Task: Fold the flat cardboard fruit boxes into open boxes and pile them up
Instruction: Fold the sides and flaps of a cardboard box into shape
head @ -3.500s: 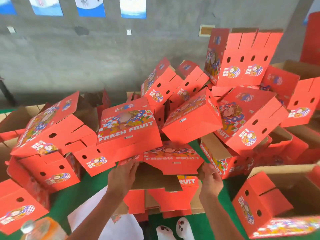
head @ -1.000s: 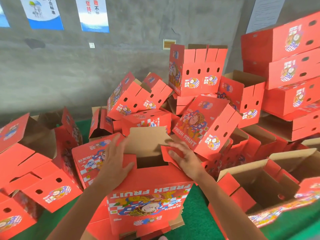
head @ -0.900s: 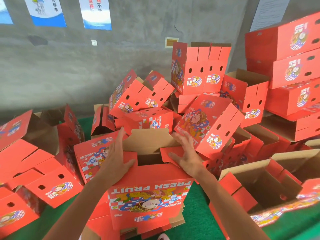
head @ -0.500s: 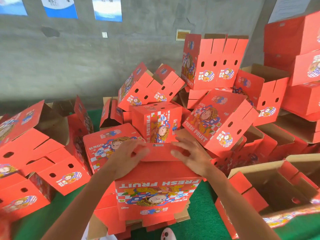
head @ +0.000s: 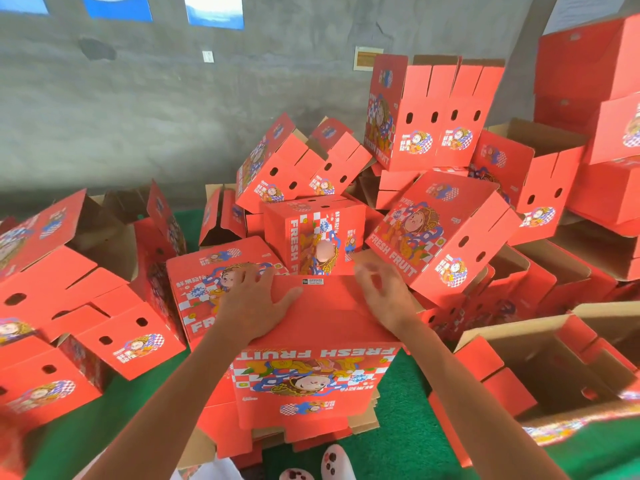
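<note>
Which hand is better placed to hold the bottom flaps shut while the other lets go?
Left. The left hand lies flat, fingers spread, on the box's closed flaps near the seam. The right hand is blurred at the far edge, fingers bent, likely moving.

Nearest me, a folded box point(head: 313, 344) sits on a stack of flat cardboard point(head: 298, 434) on the floor mat point(head: 408, 441). My left hand point(head: 254, 306) lies on its top at the left; my right hand point(head: 384, 294) is at its far right edge. Behind it spreads a heap of folded boxes point(head: 440, 237). Far right, a stack of boxes point(head: 595, 98) stands by the wall point(head: 173, 116). An open box point(head: 547, 375) lies near right, tumbled boxes point(head: 79, 306) left.
</note>
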Demonstrator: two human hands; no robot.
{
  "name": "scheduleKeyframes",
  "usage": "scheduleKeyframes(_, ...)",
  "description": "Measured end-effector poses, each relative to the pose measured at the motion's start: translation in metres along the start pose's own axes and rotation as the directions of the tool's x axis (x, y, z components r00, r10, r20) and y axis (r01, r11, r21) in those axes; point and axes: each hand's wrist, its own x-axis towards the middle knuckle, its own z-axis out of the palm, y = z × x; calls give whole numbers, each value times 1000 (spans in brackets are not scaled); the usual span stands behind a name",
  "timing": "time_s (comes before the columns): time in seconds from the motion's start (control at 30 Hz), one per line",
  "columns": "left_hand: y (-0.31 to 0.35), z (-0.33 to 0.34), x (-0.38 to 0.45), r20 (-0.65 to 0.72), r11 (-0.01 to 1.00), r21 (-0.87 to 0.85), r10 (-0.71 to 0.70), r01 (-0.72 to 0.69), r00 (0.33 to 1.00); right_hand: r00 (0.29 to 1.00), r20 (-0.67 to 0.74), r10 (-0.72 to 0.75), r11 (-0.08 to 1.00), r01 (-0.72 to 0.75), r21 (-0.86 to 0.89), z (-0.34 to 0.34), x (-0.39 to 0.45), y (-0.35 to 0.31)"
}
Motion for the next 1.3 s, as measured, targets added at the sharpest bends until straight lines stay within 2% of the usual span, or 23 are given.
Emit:
scheduleKeyframes(0.03, -1, -1, 1, 17, 1000, 5, -20, 20, 1000, 984, -24, 178, 973, -172, 151, -3, 0, -2)
scheduleKeyframes(0.07, -2, -3, 3, 22, 999, -3, -40, 40, 999, 925, 30, 379, 886, -372, 276, -8, -1, 0)
scheduleKeyframes(0.1, -3, -4, 5, 23, 998, -18, -57, 58, 998, 834, 150, 531, 771, -549, 323, -14, -6, 4)
scheduleKeyframes(0.13, -5, -6, 6, 27, 997, -31, -70, 71, 997, 738, 302, 603, 676, -674, 297, -20, -15, 7)
scheduleKeyframes(0.17, -7, -7, 7, 32, 996, -38, -76, 77, 997, 659, 436, 613, 633, -740, 227, -25, -26, 12)
scheduleKeyframes(0.2, -9, -8, 7, 39, 996, -39, -75, 76, 996, 596, 525, 608, 617, -770, 161, -26, -37, 18)
scheduleKeyframes(0.27, -8, -7, 7, 46, 997, -36, -64, 66, 997, 524, 599, 606, 604, -793, 83, -27, -55, 28)
scheduleKeyframes(0.4, -5, -5, 3, 30, 999, -17, -29, 30, 999, 487, 591, 643, 644, -761, -73, -29, -62, 32)
scheduleKeyframes(0.47, -8, -4, 3, 24, 999, -28, -17, 18, 1000, 500, 574, 649, 676, -725, -134, -30, -57, 33)
scheduleKeyframes(0.53, -13, -4, 3, 25, 998, -54, -14, 16, 1000, 509, 572, 643, 683, -720, -127, -30, -53, 30)
scheduleKeyframes(0.77, -24, -6, 2, -4, 995, -102, 0, 0, 1000, 395, 731, 557, 507, -859, 78, -17, -50, 48)
scheduleKeyframes(0.87, -31, -9, 2, -12, 991, -134, -6, 4, 1000, 388, 796, 465, 472, -869, 148, -13, -51, 51)
scheduleKeyframes(1.0, -45, -19, 2, 21, 986, -166, -11, 15, 1000, 431, 792, 433, 537, -829, 157, -16, -52, 40)
scheduleKeyframes(1.17, -63, -28, 0, -18, 969, -238, -74, 68, 997, 555, 712, 430, 674, -722, 156, -28, -38, -1)
scheduleKeyframes(1.3, -72, -26, -8, 31, 887, -418, -202, 197, 979, 696, 550, 461, 797, -598, 89, -54, -25, -56)
